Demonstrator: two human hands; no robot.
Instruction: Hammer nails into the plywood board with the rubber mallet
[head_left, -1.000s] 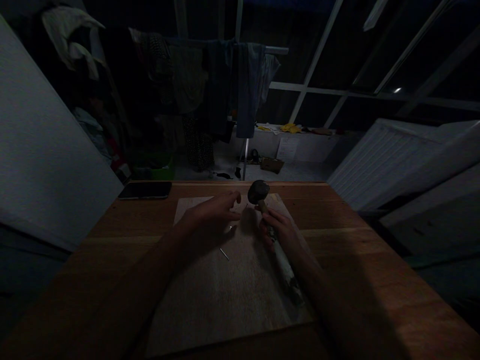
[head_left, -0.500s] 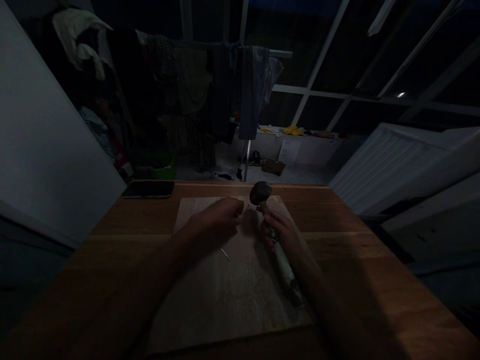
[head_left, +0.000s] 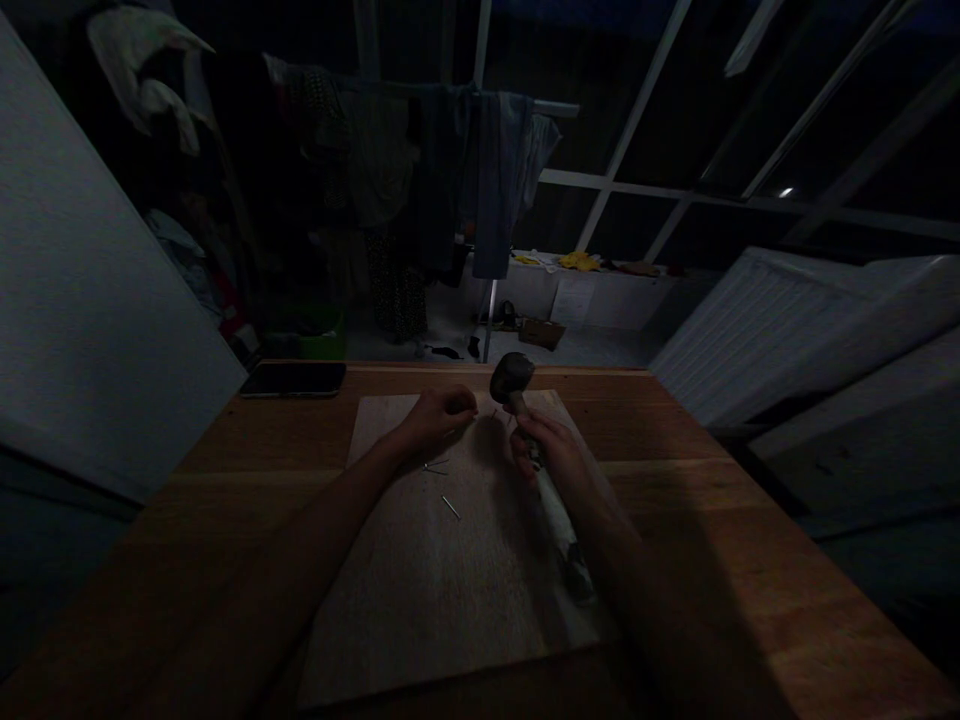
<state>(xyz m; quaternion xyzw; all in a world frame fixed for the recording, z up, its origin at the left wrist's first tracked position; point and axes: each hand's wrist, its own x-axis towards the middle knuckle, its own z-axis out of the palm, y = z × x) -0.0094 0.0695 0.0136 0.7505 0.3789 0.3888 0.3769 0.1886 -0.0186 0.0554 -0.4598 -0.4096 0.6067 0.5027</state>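
Note:
My right hand [head_left: 551, 445] is wrapped around the handle of a hammer [head_left: 513, 377]. Its dark head points away from me above the far part of a thin wooden board [head_left: 465, 590], and the pale handle runs back along my forearm. Left of the hammer head, my left hand [head_left: 439, 415] rests over the board with fingertips pinched together; what lies between them is too dark to make out. A thin nail [head_left: 494, 413] seems to stand near the board's far edge, between the hands. A loose nail [head_left: 451, 507] lies mid-board, with a few more nails [head_left: 433, 468] beside my left wrist.
The board lies on a wooden table [head_left: 697, 500]. A phone [head_left: 294, 379] is at the table's far left corner. Clothes hang on a drying rack [head_left: 555, 107] beyond the table. A white radiator [head_left: 742, 320] stands at the right. The room is dim.
My left hand has shifted left, and its fingertips show more clearly. Nails near its wrist have come into sight. The hammer and my right hand have moved slightly left and away from me.

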